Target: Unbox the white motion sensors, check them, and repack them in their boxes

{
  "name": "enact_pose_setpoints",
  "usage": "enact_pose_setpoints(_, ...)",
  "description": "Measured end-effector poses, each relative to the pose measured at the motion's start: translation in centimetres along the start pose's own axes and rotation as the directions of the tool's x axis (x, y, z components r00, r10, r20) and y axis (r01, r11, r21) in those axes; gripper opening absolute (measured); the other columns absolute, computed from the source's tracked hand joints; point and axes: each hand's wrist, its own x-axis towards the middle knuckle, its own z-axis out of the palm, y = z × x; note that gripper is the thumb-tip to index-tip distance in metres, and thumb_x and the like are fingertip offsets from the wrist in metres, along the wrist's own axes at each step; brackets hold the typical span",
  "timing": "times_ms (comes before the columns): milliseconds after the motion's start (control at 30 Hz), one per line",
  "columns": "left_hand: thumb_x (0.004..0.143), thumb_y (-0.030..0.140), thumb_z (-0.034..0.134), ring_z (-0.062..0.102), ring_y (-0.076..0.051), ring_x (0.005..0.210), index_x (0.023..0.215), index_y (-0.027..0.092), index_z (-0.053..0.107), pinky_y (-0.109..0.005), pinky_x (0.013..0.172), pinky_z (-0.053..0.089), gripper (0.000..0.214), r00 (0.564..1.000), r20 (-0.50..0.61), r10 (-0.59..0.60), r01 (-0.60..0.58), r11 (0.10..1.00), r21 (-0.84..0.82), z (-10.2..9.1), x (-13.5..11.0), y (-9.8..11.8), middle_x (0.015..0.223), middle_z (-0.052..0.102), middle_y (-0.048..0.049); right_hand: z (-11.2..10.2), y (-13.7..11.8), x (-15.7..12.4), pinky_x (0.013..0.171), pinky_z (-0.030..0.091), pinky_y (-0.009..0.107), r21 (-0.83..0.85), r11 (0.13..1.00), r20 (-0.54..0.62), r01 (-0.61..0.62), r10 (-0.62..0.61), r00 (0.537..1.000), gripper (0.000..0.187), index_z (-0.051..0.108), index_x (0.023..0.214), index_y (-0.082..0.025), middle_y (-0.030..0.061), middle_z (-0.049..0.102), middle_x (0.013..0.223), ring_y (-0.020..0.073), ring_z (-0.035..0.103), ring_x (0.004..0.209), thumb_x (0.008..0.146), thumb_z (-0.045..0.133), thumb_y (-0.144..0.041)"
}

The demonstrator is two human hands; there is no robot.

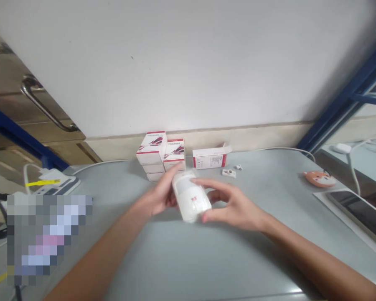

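Observation:
A small white plastic device (190, 196) with a red mark on its front is held above the grey table (207, 259), between both hands. My left hand (161, 193) grips its far left side, fingers curled behind it. My right hand (228, 205) pinches its right side with thumb and fingers. Behind the hands stands a stack of white-and-red boxes (159, 155), and one open box (210, 158) lies on its side. Small white parts (229, 172) lie beside that open box.
A white cable (282, 149) runs along the wall. An orange animal-shaped item (320, 179) and a dark tablet (360, 211) lie at the right. A white scale with a yellow tag (54, 182) sits at the left, near a door handle (44, 106).

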Motion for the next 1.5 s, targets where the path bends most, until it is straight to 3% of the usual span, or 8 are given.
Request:
enact_pose_setpoints(233,0.095,0.081,0.041,0.069,-0.022,0.072,0.095,0.021,0.066,-0.032,0.064,0.054,0.065,0.930,-0.036,0.365,-0.344,0.903,0.255,3.2,3.8,5.6,0.080,0.071,-0.0076,-1.9,-1.5,1.0,0.092,0.066,0.047,0.117,0.963,-0.450,0.244,-0.168,0.877,0.069,0.073,0.133,-0.034,0.0056,0.077,0.127,0.0273,0.076,0.105,0.069,0.099,-0.036)
enact_pose_setpoints(367,0.101,0.065,0.049,0.069,-0.027,0.112,0.118,0.023,0.066,-0.040,0.097,0.054,0.049,0.696,0.068,0.715,-0.494,0.408,0.767,5.2,7.0,5.7,0.124,0.072,-0.0118,-7.0,-1.1,1.7,0.097,0.064,0.051,-0.037,0.963,-0.718,0.267,-0.212,0.663,0.069,0.068,0.140,-0.031,0.0072,0.081,0.118,0.0282,0.077,0.105,0.078,0.092,-0.045)
enact_pose_setpoints(467,0.095,0.050,0.067,0.056,-0.034,0.139,0.147,0.029,0.055,-0.050,0.117,0.042,0.058,0.728,0.272,0.630,-0.386,0.048,0.921,5.8,9.1,4.6,0.152,0.059,-0.0120,-10.5,0.6,2.1,0.094,0.064,0.051,-0.142,0.970,-0.815,0.196,-0.227,0.534,0.073,0.067,0.140,-0.026,0.0082,0.081,0.106,0.0279,0.078,0.096,0.075,0.092,-0.049)
enact_pose_setpoints(733,0.100,0.048,0.061,0.068,-0.028,0.125,0.152,0.031,0.051,-0.040,0.101,0.055,0.056,0.769,0.249,0.589,-0.402,0.143,0.904,5.9,7.6,5.5,0.144,0.067,-0.0069,-11.6,1.6,2.0,0.079,0.065,0.042,-0.401,0.906,-0.820,0.138,-0.422,0.387,0.061,0.065,0.121,-0.025,0.0112,0.072,0.132,0.0258,0.075,0.100,0.071,0.093,-0.047)
enact_pose_setpoints(900,0.095,0.057,0.068,0.066,-0.028,0.129,0.143,0.034,0.059,-0.039,0.102,0.056,0.055,0.807,0.237,0.541,-0.501,0.415,0.760,4.4,1.9,4.0,0.140,0.070,-0.0031,-9.1,-0.6,1.3,0.084,0.063,0.044,-0.468,0.860,-0.627,0.202,-0.484,0.610,0.052,0.064,0.109,-0.027,0.0077,0.073,0.129,0.0227,0.073,0.093,0.070,0.095,-0.044)
enact_pose_setpoints(1100,0.094,0.050,0.073,0.065,-0.028,0.131,0.140,0.029,0.060,-0.040,0.107,0.056,0.052,0.799,0.143,0.585,-0.527,0.565,0.635,0.6,-0.6,-2.1,0.143,0.068,-0.0074,-5.2,0.0,1.0,0.088,0.058,0.044,-0.314,0.937,-0.447,0.150,-0.286,0.848,0.051,0.061,0.107,-0.027,0.0053,0.073,0.114,0.0271,0.071,0.104,0.072,0.094,-0.043)
enact_pose_setpoints(1333,0.093,0.043,0.074,0.072,-0.026,0.111,0.130,0.031,0.064,-0.037,0.088,0.063,0.040,0.748,0.031,0.663,-0.520,0.557,0.648,0.0,-1.9,-4.1,0.124,0.074,-0.0051,-3.2,0.1,0.7,0.082,0.056,0.041,-0.156,0.984,-0.378,0.083,-0.137,0.916,0.052,0.055,0.110,-0.028,0.0051,0.071,0.111,0.0280,0.068,0.106,0.076,0.093,-0.041)
enact_pose_setpoints(1500,0.091,0.044,0.076,0.073,-0.028,0.105,0.131,0.033,0.063,-0.031,0.061,0.062,0.043,0.763,-0.012,0.647,-0.515,0.618,0.594,-0.3,-2.5,-4.6,0.124,0.072,-0.0068,-1.5,1.1,0.7,0.090,0.053,0.043,-0.169,0.975,-0.407,0.148,-0.206,0.890,0.051,0.058,0.109,-0.030,0.0023,0.064,0.110,0.0278,0.065,0.111,0.076,0.094,-0.041)
